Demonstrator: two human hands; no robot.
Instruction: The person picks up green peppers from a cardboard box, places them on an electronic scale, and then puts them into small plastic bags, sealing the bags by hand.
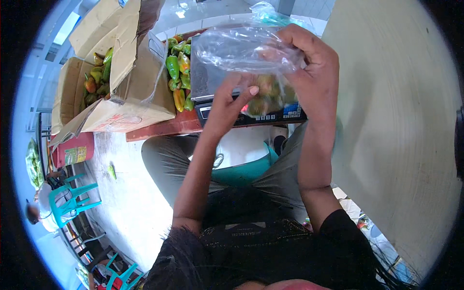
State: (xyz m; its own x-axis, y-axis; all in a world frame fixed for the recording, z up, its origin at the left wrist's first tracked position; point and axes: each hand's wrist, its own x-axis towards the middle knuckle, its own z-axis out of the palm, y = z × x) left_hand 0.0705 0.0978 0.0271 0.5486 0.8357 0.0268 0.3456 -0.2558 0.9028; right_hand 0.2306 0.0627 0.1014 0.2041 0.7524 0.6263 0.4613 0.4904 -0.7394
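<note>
A clear plastic bag [237, 46] with several green and reddish peppers [266, 96] in its lower part hangs over a digital scale [205, 79]. My right hand [314, 65] pinches the bag near its upper right side, with thumb and fingers closed on the film. Lower on the left side, my left hand [227, 104] grips the bag, its thumb in front and its fingers partly hidden by the plastic. The bag covers much of the scale's plate, and buttons show along the scale's near edge.
Loose green and orange peppers [181, 72] lie left of the scale on the reddish table [164, 129]. An opened cardboard box [140, 96] holds more peppers. A tall pale panel [386, 121] stands close on the right. One pepper [112, 171] lies on the floor; a person sits on a teal chair [72, 200].
</note>
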